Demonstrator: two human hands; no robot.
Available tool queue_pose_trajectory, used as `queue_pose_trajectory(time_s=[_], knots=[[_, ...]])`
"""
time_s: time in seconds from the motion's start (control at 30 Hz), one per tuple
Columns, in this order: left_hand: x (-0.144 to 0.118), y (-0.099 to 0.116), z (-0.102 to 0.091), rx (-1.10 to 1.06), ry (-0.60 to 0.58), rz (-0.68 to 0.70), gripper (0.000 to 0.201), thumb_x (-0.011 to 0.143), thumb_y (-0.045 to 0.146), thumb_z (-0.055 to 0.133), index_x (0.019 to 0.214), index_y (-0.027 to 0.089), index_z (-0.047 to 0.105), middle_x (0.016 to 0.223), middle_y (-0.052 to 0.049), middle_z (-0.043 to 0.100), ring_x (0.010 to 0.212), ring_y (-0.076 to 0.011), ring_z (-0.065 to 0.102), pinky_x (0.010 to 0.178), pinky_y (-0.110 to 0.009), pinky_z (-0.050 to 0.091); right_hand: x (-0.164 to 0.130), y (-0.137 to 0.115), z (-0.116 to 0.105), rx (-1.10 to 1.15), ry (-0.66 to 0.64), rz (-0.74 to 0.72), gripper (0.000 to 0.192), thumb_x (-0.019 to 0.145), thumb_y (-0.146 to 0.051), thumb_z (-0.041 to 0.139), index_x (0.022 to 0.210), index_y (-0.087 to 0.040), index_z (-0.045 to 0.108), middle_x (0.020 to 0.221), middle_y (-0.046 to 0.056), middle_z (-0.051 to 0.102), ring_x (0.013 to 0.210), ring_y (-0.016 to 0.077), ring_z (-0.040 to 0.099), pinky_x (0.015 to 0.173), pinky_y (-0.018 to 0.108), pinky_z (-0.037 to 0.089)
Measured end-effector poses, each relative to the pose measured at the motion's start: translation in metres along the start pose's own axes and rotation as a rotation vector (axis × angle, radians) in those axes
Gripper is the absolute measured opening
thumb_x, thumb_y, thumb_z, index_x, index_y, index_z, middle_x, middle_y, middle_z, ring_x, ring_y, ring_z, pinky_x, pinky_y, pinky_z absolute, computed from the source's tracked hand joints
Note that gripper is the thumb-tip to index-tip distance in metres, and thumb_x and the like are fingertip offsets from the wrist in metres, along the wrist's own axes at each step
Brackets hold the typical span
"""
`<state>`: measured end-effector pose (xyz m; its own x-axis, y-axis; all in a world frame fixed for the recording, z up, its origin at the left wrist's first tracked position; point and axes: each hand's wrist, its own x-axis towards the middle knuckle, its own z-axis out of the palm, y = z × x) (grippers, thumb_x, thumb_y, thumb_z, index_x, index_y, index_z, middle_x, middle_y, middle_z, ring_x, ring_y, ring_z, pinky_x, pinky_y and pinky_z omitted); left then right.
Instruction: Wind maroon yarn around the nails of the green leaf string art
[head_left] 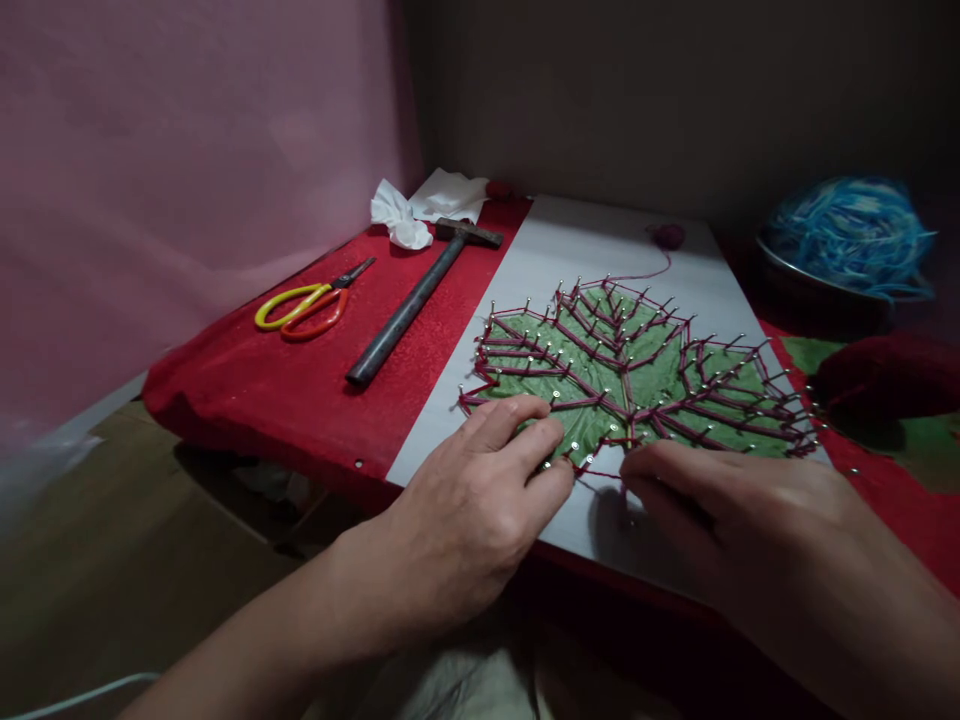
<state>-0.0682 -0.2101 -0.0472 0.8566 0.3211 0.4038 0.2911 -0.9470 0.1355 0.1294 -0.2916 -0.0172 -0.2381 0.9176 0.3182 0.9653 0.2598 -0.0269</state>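
Leaf [600,368], bare board [600,235] beyond, hands [487,500] at edge [600,558]

One head-worn camera faces forward and down, close above the white board [577,245].

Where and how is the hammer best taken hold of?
The hammer is probably best gripped midway along its straight handle, from above and the near side: it lies on the red cover with the handle's free end nearer the camera, its head farther away.
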Motion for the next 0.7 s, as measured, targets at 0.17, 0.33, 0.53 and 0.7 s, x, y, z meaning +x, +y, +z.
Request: queue_pose_trajectory(time_s=[0.17,0.33,0.53,0.7], knots=[[0.0,0.001,0.0,0.001,-0.01,-0.011,0.023,0.089,0.012,0.042,0.101,0.011,0.061,0.111,-0.014,0.056,0.118,-0.0269,0.041,0.099,-0.045,0.043,0.018,-0.003,0.003,-0.189,0.022,-0.038,0.017,0.078,-0.011,0.049,0.065,-0.02,0.054,0.048,0.0,0.056,0.039,0.0174,0.052,0.043,0.029,0.023],[-0.001,0.0,0.002,0.004,0.005,-0.013,0.026,0.09,0.012,0.038,0.098,0.009,0.063,0.109,-0.015,0.056,0.117,-0.0287,0.041,0.099,-0.045,0.043,0.029,-0.023,0.008,-0.17,0.099,-0.08,0.019,0.078,-0.008,0.045,0.065,-0.018,0.054,0.046,0.0,0.051,0.037,0.0163,0.049,0.043,0.029,0.021],[-0.003,-0.001,0.002,-0.02,0.0,-0.016,0.025,0.089,0.014,0.041,0.104,0.01,0.061,0.11,-0.015,0.056,0.117,-0.028,0.04,0.099,-0.046,0.043,0.006,-0.027,0.006,-0.038,0.044,-0.249,0.021,0.073,-0.004,0.042,0.065,-0.018,0.056,0.055,0.002,0.055,0.046,0.0161,0.051,0.049,0.029,0.032],[-0.003,-0.001,0.003,-0.067,0.065,-0.041,0.03,0.09,0.012,0.038,0.11,0.012,0.061,0.109,-0.014,0.056,0.116,-0.0268,0.041,0.098,-0.045,0.044,-0.016,-0.021,0.011,-0.198,0.002,-0.349,0.032,0.081,-0.005,0.039,0.104,-0.004,0.062,0.063,0.004,0.06,0.053,0.0177,0.056,0.053,0.032,0.037]])
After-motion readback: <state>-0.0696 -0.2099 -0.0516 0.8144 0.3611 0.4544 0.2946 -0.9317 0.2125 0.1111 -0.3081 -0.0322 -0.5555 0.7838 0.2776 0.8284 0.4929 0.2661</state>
